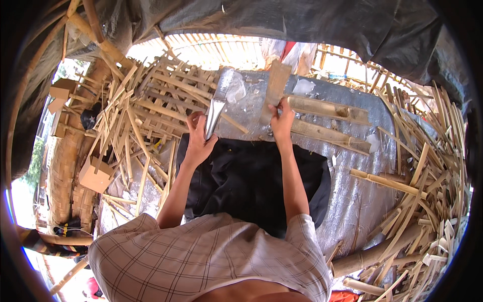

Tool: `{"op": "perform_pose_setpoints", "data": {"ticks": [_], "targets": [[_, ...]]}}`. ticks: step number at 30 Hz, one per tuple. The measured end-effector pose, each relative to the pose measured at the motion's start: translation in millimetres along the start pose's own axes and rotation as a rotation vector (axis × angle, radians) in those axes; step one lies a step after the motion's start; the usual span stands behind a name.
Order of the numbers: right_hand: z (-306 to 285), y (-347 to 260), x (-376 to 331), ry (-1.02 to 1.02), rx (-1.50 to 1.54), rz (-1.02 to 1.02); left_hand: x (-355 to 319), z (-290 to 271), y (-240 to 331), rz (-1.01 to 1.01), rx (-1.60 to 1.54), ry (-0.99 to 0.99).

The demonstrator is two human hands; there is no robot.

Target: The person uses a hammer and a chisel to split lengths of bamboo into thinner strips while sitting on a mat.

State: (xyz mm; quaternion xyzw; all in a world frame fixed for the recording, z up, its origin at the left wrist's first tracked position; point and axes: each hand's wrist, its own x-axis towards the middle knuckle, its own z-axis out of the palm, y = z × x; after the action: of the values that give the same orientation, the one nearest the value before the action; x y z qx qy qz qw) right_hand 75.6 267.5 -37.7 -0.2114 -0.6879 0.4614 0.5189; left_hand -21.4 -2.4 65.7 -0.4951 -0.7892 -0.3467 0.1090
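Observation:
My left hand [198, 143] is closed around the lower, shiny end of a broad metal blade [221, 93], which points away from me and looks like a machete. Between the thumb and fingers of my right hand [282, 120] is the near part of a flat, brownish bamboo strip [277, 83], standing out away from me. To its right lie two split bamboo pieces, a farther one [329, 109] with its hollow side up and a nearer one [327, 135]. Black cloth [246, 176] covers my lap below both hands.
A grey plastic sheet [365, 186] lies under the bamboo. Many bamboo sticks [136, 100] are heaped at the left, and another large pile of strips [427, 201] stands at the right. One cardboard piece [96, 174] sits at the left. Dark sheeting [327, 22] hangs overhead.

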Motion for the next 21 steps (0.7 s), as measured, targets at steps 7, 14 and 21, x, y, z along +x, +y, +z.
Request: {"op": "perform_pose_setpoints", "data": {"ticks": [7, 14, 21], "targets": [[-6.3, -9.7, -6.9, 0.017, -0.034, 0.0, 44.1, 6.9, 28.5, -0.651, -1.268, -0.068], [3.8, -16.2, 2.5, 0.054, 0.048, -0.015, 65.7, -16.2, 61.4, -0.585, -1.808, -0.403], [0.2, -3.4, 2.7, 0.057, 0.029, -0.003, 85.5, -22.6, 99.3, -0.356, -1.68, -0.553]]}}
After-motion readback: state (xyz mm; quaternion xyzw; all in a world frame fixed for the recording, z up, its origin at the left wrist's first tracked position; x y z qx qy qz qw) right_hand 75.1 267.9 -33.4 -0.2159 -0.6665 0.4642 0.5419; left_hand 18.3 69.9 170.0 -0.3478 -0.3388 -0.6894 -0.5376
